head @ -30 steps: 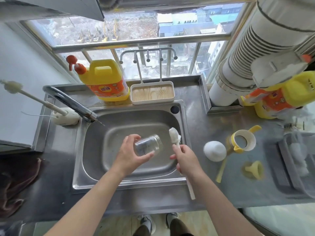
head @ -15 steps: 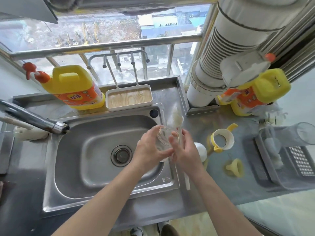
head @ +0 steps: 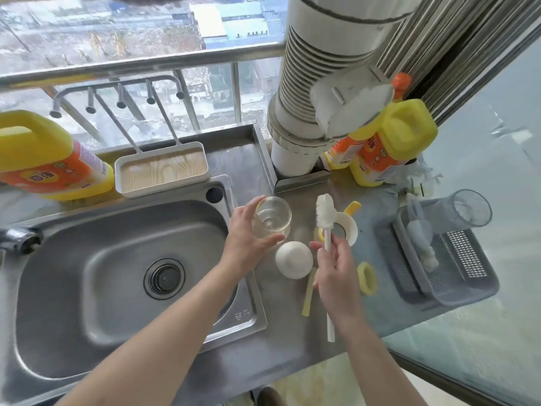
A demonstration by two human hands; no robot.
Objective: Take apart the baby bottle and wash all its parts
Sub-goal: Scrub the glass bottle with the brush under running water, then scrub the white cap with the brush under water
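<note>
Only the head view here, so here's what we've got. Our left hand (head: 244,244) has its fingers and thumb curled round the clear bottle body (head: 272,218). It's held just past the sink's (head: 73,273) right rim, over the steel surface (head: 240,159), with its open mouth tipped up toward us. Our right hand (head: 333,265) pinches the white handle of the bottle brush (head: 326,235), which stands upright. The bristle head is outside the bottle, a little to its right.

Lying on the surface between and below the hands:
- a white dome cap (head: 293,263)
- a yellow straw (head: 308,291) just beside the cap
- a yellow ring piece (head: 366,278)
- a white-and-yellow handled collar (head: 348,230), partly behind the brush

As for writing, the left detergent jug (head: 44,159) and the right detergent jug (head: 386,148) both carry orange labels with white characters. They're too blurred for us to read. There's also a small stamp on the sink's front right rim that we can't make out.

Off to the right, a grey basket (head: 445,282) holds a clear cup (head: 468,209) lying on its side. A white tray (head: 162,169) with a wood-grain bottom sits behind the sink.
</note>
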